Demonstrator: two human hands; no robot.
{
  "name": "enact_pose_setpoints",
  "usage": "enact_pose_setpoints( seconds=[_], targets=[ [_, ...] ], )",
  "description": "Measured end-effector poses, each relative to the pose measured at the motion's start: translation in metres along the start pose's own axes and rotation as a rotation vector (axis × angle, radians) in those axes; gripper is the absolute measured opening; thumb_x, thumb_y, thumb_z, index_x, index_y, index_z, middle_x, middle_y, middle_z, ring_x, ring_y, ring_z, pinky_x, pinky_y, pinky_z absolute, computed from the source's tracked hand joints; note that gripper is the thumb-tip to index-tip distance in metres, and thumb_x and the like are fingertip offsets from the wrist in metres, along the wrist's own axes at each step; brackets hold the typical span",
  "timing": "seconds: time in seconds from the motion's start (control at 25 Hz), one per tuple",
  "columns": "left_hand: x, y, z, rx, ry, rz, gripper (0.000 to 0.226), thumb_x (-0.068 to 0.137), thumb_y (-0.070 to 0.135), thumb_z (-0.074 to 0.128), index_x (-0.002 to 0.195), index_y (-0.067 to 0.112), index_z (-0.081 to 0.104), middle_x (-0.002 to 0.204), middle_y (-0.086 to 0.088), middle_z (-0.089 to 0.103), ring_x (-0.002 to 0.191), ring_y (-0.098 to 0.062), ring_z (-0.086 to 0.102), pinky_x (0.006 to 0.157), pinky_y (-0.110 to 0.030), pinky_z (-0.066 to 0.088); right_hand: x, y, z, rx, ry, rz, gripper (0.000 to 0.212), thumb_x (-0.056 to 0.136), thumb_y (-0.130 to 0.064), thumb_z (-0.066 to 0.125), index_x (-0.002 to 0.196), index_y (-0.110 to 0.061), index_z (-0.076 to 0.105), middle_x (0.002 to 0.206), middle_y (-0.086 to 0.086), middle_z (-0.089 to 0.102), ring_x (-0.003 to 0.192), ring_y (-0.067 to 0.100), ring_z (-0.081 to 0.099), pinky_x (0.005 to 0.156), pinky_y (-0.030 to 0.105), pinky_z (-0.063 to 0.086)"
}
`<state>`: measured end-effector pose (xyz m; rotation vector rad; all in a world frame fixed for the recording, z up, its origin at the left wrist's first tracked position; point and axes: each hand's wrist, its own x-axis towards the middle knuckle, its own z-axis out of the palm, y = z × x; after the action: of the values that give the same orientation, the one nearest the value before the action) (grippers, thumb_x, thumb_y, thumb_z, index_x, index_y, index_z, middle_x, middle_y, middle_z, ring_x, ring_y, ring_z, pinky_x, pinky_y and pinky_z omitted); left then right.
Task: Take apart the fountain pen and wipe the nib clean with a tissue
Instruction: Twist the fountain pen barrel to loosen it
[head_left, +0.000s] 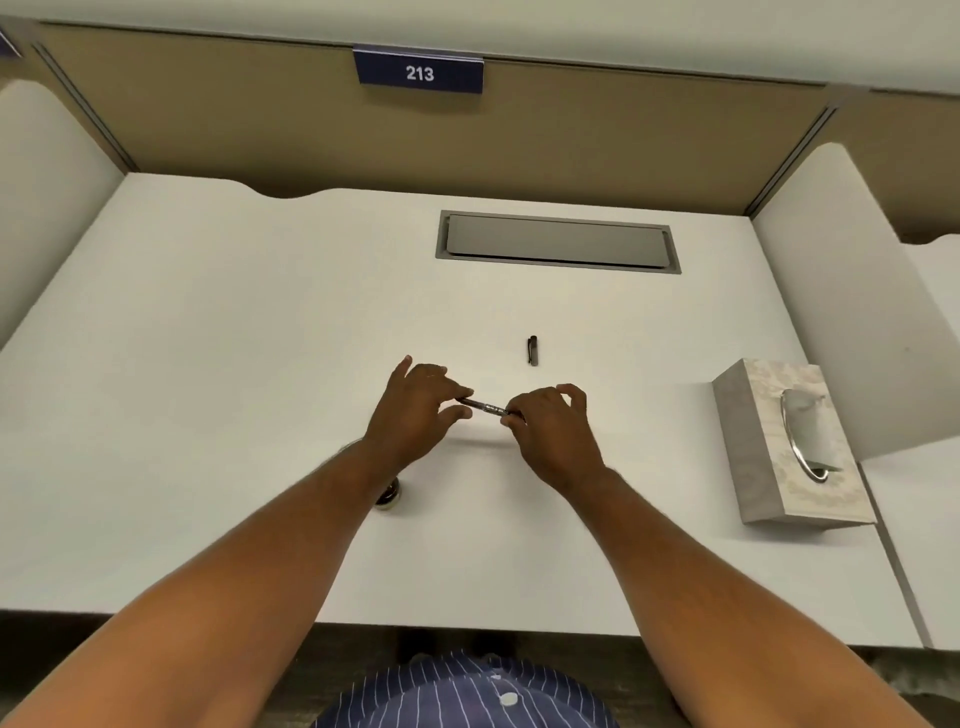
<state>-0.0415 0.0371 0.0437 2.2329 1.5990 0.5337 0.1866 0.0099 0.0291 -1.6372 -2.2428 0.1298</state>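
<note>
A dark fountain pen is held level above the white desk, between my two hands. My left hand pinches its left end with thumb and fingertips. My right hand grips its right end, hiding that end. The pen's dark cap with a clip lies alone on the desk just beyond my hands. A pale tissue box stands at the right, a tissue showing in its slot. I cannot make out the nib.
A small dark-lidded jar sits on the desk, partly hidden under my left forearm. A grey cable hatch is set into the desk at the back. Partition walls close in the back and both sides. A sign reads 213.
</note>
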Motion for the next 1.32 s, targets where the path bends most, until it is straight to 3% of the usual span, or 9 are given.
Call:
enact_pose_setpoints(
  seconds=[0.24,0.44,0.64,0.92,1.12,1.24,1.32],
  targets=[
    [-0.004,0.001,-0.038,-0.134,-0.007,-0.041,0.021,0.084,0.037,0.08,0.103,0.028,0.08,0.101,0.007,0.073,0.107,-0.014,0.06,0.121,-0.039,0.021,0.015,-0.024,-0.016,0.075,-0.019,-0.034,0.011,0.099,-0.031,0.056,0.096,-0.029,0.066,0.09,-0.012,0.066,0.096,0.012,0.059,0.102,0.028,0.019],
    [-0.01,-0.001,-0.059,-0.173,0.012,-0.048,0.014,0.085,0.033,0.079,0.097,0.026,0.082,0.092,0.003,0.076,0.096,-0.017,0.063,0.113,-0.029,0.019,0.026,-0.04,-0.023,0.094,0.06,-0.085,0.02,0.097,-0.032,0.058,0.11,-0.024,0.071,0.096,-0.008,0.066,0.098,0.017,0.061,0.1,0.035,0.025],
    [-0.011,-0.003,-0.07,-0.053,0.046,0.008,0.012,0.088,0.031,0.074,0.093,0.025,0.083,0.072,-0.001,0.072,0.081,-0.024,0.062,0.108,-0.041,0.033,0.036,-0.051,-0.028,0.076,0.015,-0.089,0.016,0.101,-0.032,0.056,0.103,-0.027,0.071,0.089,-0.01,0.066,0.091,0.016,0.06,0.1,0.035,0.023],
    [-0.011,-0.004,-0.068,-0.011,0.034,0.007,0.013,0.092,0.029,0.072,0.099,0.028,0.082,0.083,0.003,0.071,0.098,-0.015,0.058,0.121,-0.032,0.016,0.037,-0.055,-0.023,0.177,0.063,-0.047,0.004,0.092,-0.019,0.071,0.094,-0.022,0.072,0.082,-0.01,0.069,0.086,0.017,0.062,0.096,0.027,0.019],
    [-0.012,-0.005,-0.067,-0.019,0.035,0.002,0.013,0.092,0.031,0.071,0.099,0.03,0.082,0.085,0.003,0.071,0.101,-0.013,0.059,0.121,-0.031,0.014,0.036,-0.054,-0.027,0.229,0.051,-0.045,0.016,0.085,-0.021,0.077,0.099,-0.019,0.072,0.091,-0.007,0.072,0.093,0.02,0.064,0.1,0.026,0.018],
    [-0.014,-0.007,-0.069,-0.053,0.065,-0.023,0.012,0.09,0.035,0.073,0.098,0.03,0.081,0.085,0.004,0.07,0.1,-0.011,0.059,0.122,-0.033,0.014,0.033,-0.056,-0.026,0.186,0.035,-0.072,0.034,0.087,-0.032,0.076,0.119,-0.022,0.068,0.104,-0.008,0.072,0.103,0.016,0.063,0.11,0.036,0.024],
    [-0.015,-0.008,-0.07,-0.06,0.088,-0.03,0.013,0.088,0.037,0.074,0.097,0.03,0.081,0.087,0.003,0.07,0.101,-0.01,0.058,0.121,-0.033,0.013,0.032,-0.058,-0.024,0.17,0.043,-0.077,0.034,0.093,-0.037,0.067,0.124,-0.022,0.067,0.106,-0.009,0.071,0.105,0.016,0.063,0.113,0.045,0.027]
  ],
)
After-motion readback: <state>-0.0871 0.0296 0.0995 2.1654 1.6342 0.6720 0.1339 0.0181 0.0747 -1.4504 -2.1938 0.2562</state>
